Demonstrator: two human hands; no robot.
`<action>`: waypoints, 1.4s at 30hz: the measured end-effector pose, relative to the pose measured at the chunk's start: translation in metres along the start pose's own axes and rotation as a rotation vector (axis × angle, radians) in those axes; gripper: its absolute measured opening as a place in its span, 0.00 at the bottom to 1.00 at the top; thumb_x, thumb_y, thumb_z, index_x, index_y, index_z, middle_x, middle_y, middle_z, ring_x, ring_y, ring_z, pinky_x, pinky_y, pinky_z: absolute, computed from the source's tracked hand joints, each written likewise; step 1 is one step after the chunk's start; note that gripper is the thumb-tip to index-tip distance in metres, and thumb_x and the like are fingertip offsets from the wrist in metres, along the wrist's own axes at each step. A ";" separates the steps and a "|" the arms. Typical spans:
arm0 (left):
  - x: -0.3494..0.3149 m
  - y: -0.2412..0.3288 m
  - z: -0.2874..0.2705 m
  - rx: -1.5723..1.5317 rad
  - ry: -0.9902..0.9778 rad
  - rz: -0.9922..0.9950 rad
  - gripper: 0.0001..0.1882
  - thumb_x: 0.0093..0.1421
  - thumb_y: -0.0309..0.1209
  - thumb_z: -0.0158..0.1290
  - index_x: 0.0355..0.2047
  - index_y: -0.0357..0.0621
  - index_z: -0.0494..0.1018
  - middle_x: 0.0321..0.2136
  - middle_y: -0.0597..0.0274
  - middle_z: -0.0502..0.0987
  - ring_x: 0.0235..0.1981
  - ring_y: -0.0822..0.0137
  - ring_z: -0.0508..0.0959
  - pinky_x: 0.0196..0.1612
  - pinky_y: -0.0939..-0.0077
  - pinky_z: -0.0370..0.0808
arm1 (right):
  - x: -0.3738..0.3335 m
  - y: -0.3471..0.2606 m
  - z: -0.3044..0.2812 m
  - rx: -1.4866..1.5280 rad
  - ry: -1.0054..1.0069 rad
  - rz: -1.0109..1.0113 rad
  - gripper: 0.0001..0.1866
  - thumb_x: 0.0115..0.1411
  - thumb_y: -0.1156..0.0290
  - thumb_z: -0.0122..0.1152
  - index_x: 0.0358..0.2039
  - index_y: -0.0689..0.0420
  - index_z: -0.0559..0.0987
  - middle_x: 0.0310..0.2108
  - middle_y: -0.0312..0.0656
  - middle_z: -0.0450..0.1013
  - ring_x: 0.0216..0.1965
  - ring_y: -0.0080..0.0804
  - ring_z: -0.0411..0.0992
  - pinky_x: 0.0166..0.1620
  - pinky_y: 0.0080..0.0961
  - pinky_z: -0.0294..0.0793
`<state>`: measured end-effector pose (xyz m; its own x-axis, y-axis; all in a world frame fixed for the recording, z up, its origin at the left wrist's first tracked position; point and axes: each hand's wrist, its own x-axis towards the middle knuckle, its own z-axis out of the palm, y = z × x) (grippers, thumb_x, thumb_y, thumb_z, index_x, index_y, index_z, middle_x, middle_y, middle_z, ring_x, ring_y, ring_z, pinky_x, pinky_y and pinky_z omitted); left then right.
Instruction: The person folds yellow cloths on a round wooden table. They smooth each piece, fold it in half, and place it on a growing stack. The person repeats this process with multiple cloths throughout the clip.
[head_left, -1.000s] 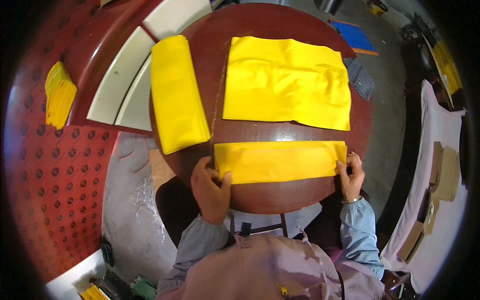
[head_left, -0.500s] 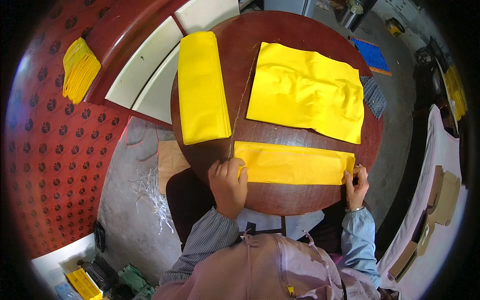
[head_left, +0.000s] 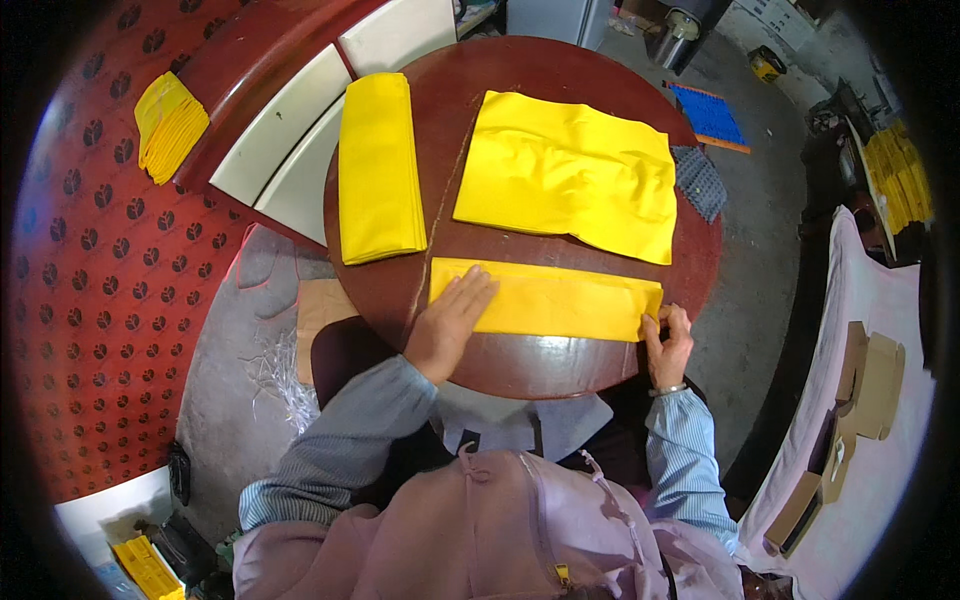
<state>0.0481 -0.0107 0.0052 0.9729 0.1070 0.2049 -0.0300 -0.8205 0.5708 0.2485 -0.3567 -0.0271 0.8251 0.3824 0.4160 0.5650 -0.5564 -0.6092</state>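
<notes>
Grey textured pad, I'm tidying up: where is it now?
In the head view, the grey textured pad is at the round table's right edge, beside the wrinkled yellow sheet.

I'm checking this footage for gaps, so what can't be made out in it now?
All in the head view:
- lower left of the folded yellow piece: under the left hand
- part of its right end: behind the right hand
- layer count in the yellow stack: edges too fine
- bottom of the yellow bundle: cut off by the lower edge

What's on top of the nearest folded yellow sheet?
On the folded yellow sheet: left hand over the left end, right hand pinching the right. Whatever they cover is hidden.
</notes>
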 end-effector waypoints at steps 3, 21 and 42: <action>0.004 0.008 0.011 0.093 0.053 -0.083 0.33 0.63 0.11 0.47 0.69 0.35 0.69 0.71 0.40 0.68 0.75 0.46 0.65 0.78 0.52 0.61 | -0.001 0.000 0.002 0.021 0.023 0.015 0.11 0.60 0.73 0.72 0.33 0.60 0.76 0.31 0.45 0.72 0.35 0.45 0.71 0.42 0.40 0.71; 0.040 0.067 0.072 0.563 -0.089 -0.530 0.62 0.64 0.74 0.49 0.82 0.42 0.45 0.79 0.25 0.36 0.81 0.30 0.29 0.69 0.08 0.29 | -0.006 -0.127 0.047 -0.196 -0.149 -0.297 0.23 0.65 0.69 0.65 0.61 0.53 0.79 0.64 0.41 0.75 0.73 0.43 0.66 0.78 0.59 0.48; 0.039 0.063 0.074 0.540 0.005 -0.483 0.55 0.64 0.77 0.45 0.82 0.59 0.51 0.79 0.26 0.40 0.81 0.29 0.31 0.68 0.06 0.29 | -0.003 -0.103 0.083 -0.502 -0.286 -0.219 0.30 0.74 0.61 0.56 0.74 0.50 0.70 0.76 0.37 0.64 0.80 0.33 0.55 0.81 0.57 0.39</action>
<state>0.1010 -0.0999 -0.0093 0.8479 0.5292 0.0332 0.5216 -0.8437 0.1265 0.1877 -0.2393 -0.0212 0.6958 0.6710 0.2561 0.7105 -0.6952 -0.1089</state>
